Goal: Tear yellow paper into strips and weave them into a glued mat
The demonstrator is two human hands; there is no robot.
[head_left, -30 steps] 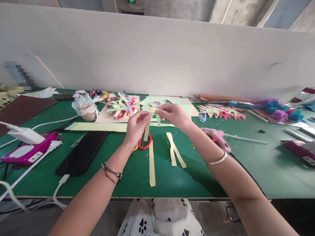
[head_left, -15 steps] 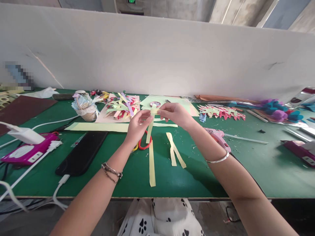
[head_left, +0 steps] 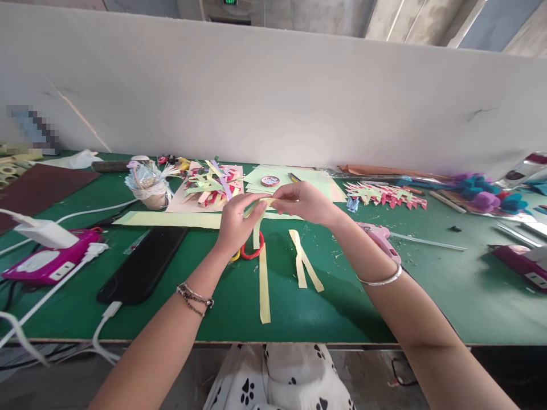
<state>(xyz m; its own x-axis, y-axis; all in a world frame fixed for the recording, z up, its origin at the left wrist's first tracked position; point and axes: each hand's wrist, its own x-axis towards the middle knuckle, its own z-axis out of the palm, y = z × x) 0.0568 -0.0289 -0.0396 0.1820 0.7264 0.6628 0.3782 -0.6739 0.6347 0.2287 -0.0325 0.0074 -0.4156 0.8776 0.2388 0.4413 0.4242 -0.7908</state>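
My left hand [head_left: 237, 219] and my right hand [head_left: 304, 202] meet above the green table [head_left: 384, 296], both pinching one pale yellow paper strip [head_left: 258, 225] at its top. The strip is bent at the pinch and hangs down between the hands. Under it lie scissors with red and yellow handles [head_left: 248, 251], partly hidden by my left hand. More yellow strips [head_left: 264, 285] lie flat on the table below, and two crossed ones [head_left: 304, 266] just right of them.
A black phone [head_left: 141, 265] on a white cable lies at left beside a pink device [head_left: 47, 263]. A pink glue gun [head_left: 378, 238] sits under my right forearm. Coloured paper cuttings [head_left: 213, 185], a tape roll [head_left: 270, 181] and a small decorated pot [head_left: 149, 185] line the back.
Both hands have dropped slightly toward the table with the strip, and the strip's upper end has been folded over between the fingers.
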